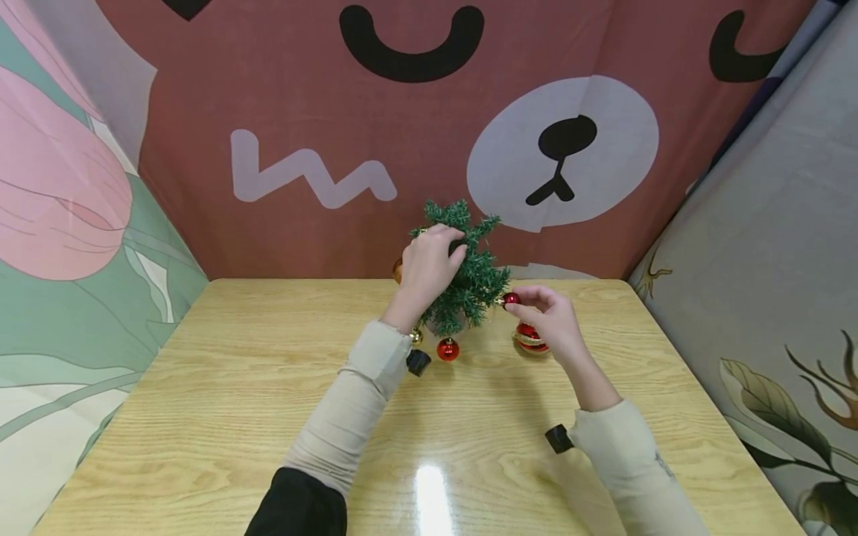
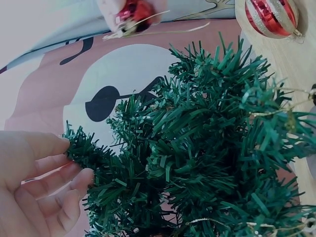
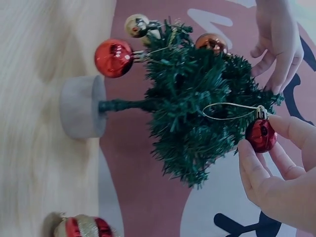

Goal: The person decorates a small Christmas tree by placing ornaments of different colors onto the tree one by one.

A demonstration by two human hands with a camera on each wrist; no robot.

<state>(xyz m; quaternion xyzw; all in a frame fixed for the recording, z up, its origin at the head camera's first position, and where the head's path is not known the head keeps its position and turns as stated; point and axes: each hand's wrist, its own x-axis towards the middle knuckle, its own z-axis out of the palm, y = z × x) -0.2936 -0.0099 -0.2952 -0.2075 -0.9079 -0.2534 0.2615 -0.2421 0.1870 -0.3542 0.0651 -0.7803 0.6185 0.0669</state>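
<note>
A small green artificial Christmas tree (image 1: 481,279) stands on a round grey base (image 3: 78,108). At its top, my left hand (image 1: 429,262) holds a branch tip with its fingertips. My right hand (image 1: 555,321) pinches a small dark red bauble (image 3: 261,134) between thumb and fingers, just to the right of the tree. A loop of gold thread (image 3: 229,111) extends from the bauble's cap toward the branches, seemingly not hooked on any. Hanging from the tree are a bright red bauble (image 3: 113,58), a gold bauble (image 3: 136,25) and a copper-coloured bauble (image 3: 211,43).
A larger red bauble with glittery stripes (image 1: 531,339) lies on the wooden table (image 1: 268,417), right of the tree. Behind the table hangs a brown cloth (image 1: 302,246) with a cartoon face. A patterned cloth (image 1: 771,283) borders the right side.
</note>
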